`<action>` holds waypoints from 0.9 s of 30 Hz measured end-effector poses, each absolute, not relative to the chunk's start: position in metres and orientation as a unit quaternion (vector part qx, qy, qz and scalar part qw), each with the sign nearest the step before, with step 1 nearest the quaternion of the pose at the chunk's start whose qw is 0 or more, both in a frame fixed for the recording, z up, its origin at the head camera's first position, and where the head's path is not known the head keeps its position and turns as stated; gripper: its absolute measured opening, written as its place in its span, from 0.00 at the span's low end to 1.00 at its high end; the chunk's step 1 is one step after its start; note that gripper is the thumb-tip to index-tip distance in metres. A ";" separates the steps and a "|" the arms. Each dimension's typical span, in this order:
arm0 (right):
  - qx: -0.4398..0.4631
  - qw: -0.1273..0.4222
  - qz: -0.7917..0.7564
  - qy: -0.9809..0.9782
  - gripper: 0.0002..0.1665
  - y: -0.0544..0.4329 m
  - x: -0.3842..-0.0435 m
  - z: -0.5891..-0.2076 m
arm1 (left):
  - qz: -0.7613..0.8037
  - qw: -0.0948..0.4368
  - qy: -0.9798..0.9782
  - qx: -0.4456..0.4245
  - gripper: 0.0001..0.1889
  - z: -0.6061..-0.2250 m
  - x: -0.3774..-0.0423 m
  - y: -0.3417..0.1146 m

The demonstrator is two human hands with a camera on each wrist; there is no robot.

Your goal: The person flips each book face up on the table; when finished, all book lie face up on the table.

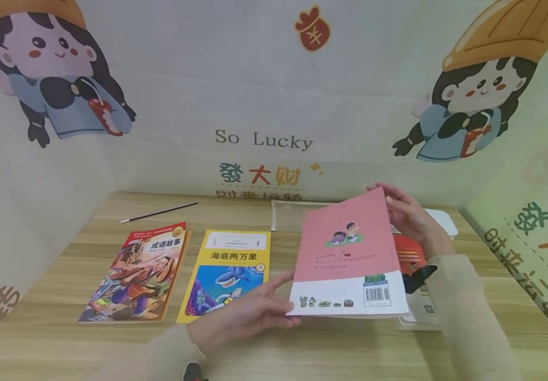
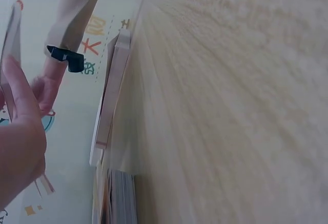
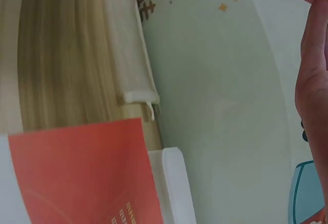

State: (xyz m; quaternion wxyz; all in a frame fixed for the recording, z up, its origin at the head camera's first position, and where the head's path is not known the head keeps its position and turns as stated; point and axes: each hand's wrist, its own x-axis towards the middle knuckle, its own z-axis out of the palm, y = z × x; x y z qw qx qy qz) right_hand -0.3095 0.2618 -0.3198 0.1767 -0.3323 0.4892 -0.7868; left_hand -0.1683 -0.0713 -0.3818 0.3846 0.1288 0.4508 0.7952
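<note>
A pink and white book [image 1: 345, 248], its barcode side facing me, is tilted up above the table. My left hand [image 1: 250, 317] pinches its lower left corner, with the thumb at the front edge. At the upper right edge, my right hand [image 1: 409, 211] holds the book, its fingertips partly hidden behind the cover. In the left wrist view the book [image 2: 11, 44] shows edge-on beside the left hand [image 2: 23, 131]. Below the held book lies a red and white book [image 1: 409, 251], partly covered by it.
A yellow book [image 1: 233, 254] and a colourful storybook [image 1: 135, 275] lie at the left. Behind them is a pencil [image 1: 159, 212]. A pale mesh pouch [image 1: 285, 214] and a white object [image 1: 445, 222] sit at the back, near the printed cloth wall [image 1: 173, 132].
</note>
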 end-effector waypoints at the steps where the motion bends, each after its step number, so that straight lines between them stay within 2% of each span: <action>1: -0.352 0.184 -0.785 0.475 0.20 0.261 -0.311 -0.320 | 0.794 0.393 0.443 0.140 0.37 -0.382 -0.169 -0.072; 8: -0.412 0.242 -0.795 0.374 0.18 0.251 -0.313 -0.314 | 0.780 0.448 0.397 0.182 0.35 -0.379 -0.168 -0.074; 13: -0.405 0.233 -0.799 0.379 0.16 0.248 -0.311 -0.309 | 0.767 0.461 0.400 0.198 0.34 -0.377 -0.166 -0.074; 18: -0.388 0.202 -0.799 0.412 0.13 0.247 -0.310 -0.306 | 0.741 0.447 0.457 0.207 0.29 -0.378 -0.166 -0.074; 23: -0.384 0.179 -0.797 0.431 0.11 0.246 -0.309 -0.305 | 0.732 0.426 0.502 0.175 0.25 -0.380 -0.167 -0.075; 27: -0.391 0.160 -0.794 0.438 0.11 0.248 -0.309 -0.304 | 0.741 0.377 0.540 0.135 0.23 -0.380 -0.165 -0.074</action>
